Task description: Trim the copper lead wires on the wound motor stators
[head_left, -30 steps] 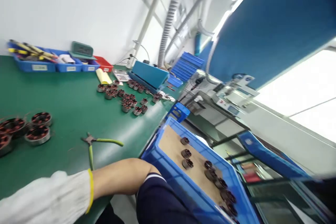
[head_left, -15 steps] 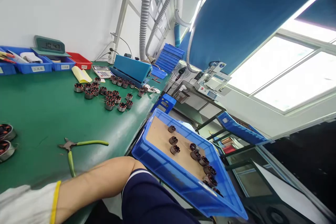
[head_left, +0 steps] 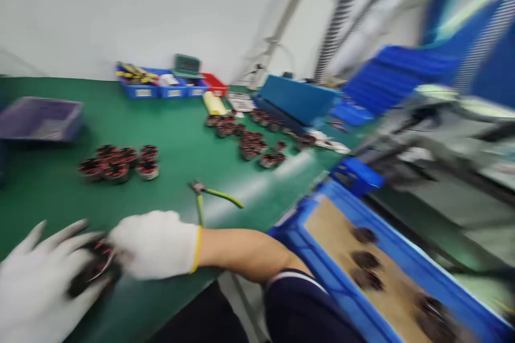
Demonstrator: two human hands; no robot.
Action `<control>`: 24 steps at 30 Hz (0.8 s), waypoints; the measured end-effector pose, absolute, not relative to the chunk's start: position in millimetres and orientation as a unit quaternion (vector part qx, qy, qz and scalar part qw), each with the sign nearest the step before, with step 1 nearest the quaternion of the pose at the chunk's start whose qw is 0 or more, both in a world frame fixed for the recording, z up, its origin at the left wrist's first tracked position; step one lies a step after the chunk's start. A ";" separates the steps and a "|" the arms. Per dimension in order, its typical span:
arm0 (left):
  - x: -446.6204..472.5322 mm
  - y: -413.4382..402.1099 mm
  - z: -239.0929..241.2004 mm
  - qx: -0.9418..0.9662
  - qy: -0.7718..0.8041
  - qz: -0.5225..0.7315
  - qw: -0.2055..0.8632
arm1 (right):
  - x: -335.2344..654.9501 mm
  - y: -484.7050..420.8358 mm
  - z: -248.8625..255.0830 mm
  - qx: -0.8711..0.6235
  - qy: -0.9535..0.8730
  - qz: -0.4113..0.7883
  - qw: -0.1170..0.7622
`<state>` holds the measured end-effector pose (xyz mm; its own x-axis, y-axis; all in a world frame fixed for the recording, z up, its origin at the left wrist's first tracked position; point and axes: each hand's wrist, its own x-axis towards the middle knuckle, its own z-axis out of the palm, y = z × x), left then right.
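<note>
My left hand (head_left: 44,278), in a white glove, is wrapped around a dark motor stator (head_left: 98,260) with reddish copper windings, low over the bench at the lower left. My right hand (head_left: 155,244), gloved in white with a yellow cuff, is closed at the stator's right edge; blur hides what its fingers pinch. Beyond the hands, several stators (head_left: 116,169) stand in a cluster on the green bench (head_left: 173,139). Green-handled cutters (head_left: 199,188) lie with their handles spread, just beyond my right wrist.
More stators (head_left: 251,144) stand farther back beside a blue machine (head_left: 298,99). A blue crate (head_left: 341,273) with cardboard and stators is beyond the bench edge at right. A purple tray (head_left: 40,118) sits at left. Tool bins (head_left: 140,91) line the wall.
My view has swung left, so the bench contents appear farther right. My left hand and the stator have come into view, and my right hand now shows fully beside them.
</note>
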<state>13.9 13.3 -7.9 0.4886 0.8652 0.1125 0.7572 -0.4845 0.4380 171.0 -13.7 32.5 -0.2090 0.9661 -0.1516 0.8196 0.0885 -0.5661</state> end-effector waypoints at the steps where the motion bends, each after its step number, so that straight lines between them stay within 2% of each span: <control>1: -6.4 6.7 -4.4 0.859 0.472 0.164 0.114 | 171.4 -10.9 27.7 -0.578 -0.733 0.330 0.144; 4: -31.5 -9.4 3.2 0.908 0.379 0.174 -0.046 | 171.9 1.9 6.6 -0.504 -0.712 0.460 0.169; 7: -30.0 -9.4 -1.0 0.901 0.392 0.177 -0.057 | 176.9 12.3 -9.7 -0.495 -0.672 0.505 0.221; 10: -27.6 -7.0 -8.3 0.883 0.428 0.193 -0.015 | 190.0 15.8 -11.4 -0.537 -0.634 0.449 0.329; 13: -26.2 -7.8 -9.1 0.857 0.483 0.175 0.034 | 195.0 8.5 -2.3 -0.514 -0.693 0.311 0.400; 15: -24.8 -8.8 -6.0 0.830 0.531 0.157 0.066 | 187.8 -1.6 4.7 -0.409 -0.821 0.170 0.360; 17: -23.7 -9.1 -2.3 0.814 0.555 0.153 0.081 | 177.5 -11.1 9.5 -0.328 -0.912 0.023 0.247; 20: -25.0 -7.9 0.6 0.818 0.554 0.125 0.088 | 176.0 -13.7 11.9 -0.373 -0.923 -0.071 0.063; 22: -27.5 -6.1 0.5 0.820 0.556 0.099 0.096 | 188.7 -7.2 13.2 -0.438 -0.895 -0.079 0.024; 24: -29.8 -4.3 -0.8 0.818 0.557 0.092 0.106 | 202.5 1.3 16.7 -0.477 -0.874 -0.072 0.063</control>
<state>-29.8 -4.3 -0.8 0.3622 0.9316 0.0315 0.8925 -0.3563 0.2764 202.5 1.3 16.7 -0.5368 0.8243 0.1798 0.8427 0.5344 0.0661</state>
